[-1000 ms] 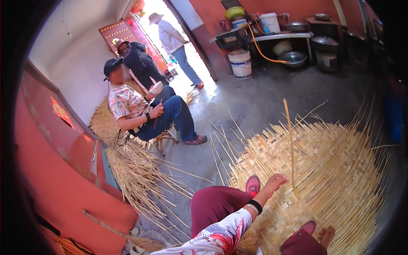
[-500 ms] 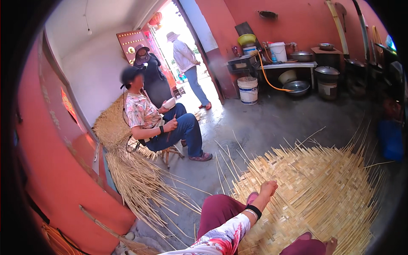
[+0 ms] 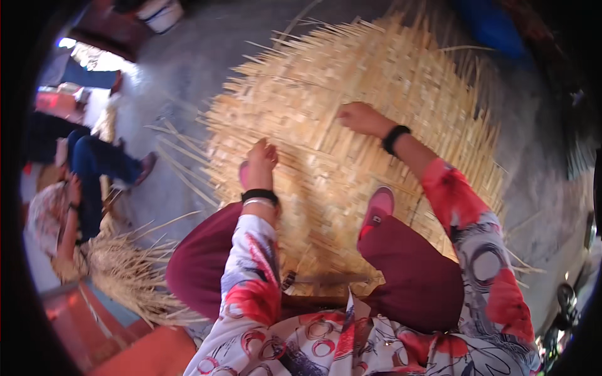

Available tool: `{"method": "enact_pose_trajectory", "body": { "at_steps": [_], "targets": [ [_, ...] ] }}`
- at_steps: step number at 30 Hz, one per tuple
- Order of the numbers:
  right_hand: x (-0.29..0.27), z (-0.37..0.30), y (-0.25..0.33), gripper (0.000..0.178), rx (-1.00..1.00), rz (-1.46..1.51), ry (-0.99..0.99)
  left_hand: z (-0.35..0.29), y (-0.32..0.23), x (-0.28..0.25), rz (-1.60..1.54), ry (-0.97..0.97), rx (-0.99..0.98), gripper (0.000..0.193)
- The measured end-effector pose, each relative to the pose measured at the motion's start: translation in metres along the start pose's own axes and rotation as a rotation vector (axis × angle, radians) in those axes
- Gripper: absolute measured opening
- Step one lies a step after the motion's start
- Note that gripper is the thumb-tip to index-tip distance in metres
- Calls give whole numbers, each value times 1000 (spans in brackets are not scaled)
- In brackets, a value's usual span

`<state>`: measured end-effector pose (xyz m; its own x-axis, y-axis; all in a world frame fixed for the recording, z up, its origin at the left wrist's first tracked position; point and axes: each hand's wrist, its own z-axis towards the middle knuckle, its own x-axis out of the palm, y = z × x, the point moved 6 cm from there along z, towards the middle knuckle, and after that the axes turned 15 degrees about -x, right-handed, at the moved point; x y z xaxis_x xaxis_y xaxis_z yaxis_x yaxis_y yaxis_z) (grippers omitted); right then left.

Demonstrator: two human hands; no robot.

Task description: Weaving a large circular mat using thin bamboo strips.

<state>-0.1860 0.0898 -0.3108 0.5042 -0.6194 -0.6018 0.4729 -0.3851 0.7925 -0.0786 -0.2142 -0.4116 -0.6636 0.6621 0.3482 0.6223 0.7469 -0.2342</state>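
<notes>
A large woven mat (image 3: 326, 75) of pale, flat strips, perhaps bamboo, lies on the floor, with loose strip ends sticking out around its edge. Over its left part is my left hand (image 3: 262, 155), fingers curled. My right hand (image 3: 365, 119), closed in a pinch-like shape, hovers over or touches the middle of the weave. Blur hides whether either hand grips a strip. Both of my feet rest on the mat; a pink shoe (image 3: 379, 205) shows between my arms.
A bundle of loose strips (image 3: 135, 266) lies on the left. Beyond it sits a person in a floral top (image 3: 47, 210). A white bucket (image 3: 162, 14) stands at the upper left, and a blue object (image 3: 492, 28) is at the upper right.
My view has swung down and to the right onto the mat. My right arm and hand have come into sight; the left hand stays over the mat's left part.
</notes>
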Motion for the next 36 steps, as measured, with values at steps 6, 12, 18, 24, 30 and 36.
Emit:
{"method": "enact_pose_trajectory", "body": {
  "at_steps": [6,12,18,24,30,36],
  "targets": [
    [141,13,-59,26,332,6,247,84,34,-31,-4,-390,-45,23],
    [177,-7,-72,20,289,108,157,98,35,-6,59,19,193,20],
    [137,-24,-38,10,279,-312,-350,88,54,68,530,96,354,18],
    [132,-72,-56,27,658,160,-808,91,92,144,1470,-13,907,18],
    [128,-79,-56,28,640,102,-884,104,87,142,1686,-122,732,14],
    [126,-77,-65,26,683,134,-841,97,81,135,1350,319,458,12]
  ]
}}
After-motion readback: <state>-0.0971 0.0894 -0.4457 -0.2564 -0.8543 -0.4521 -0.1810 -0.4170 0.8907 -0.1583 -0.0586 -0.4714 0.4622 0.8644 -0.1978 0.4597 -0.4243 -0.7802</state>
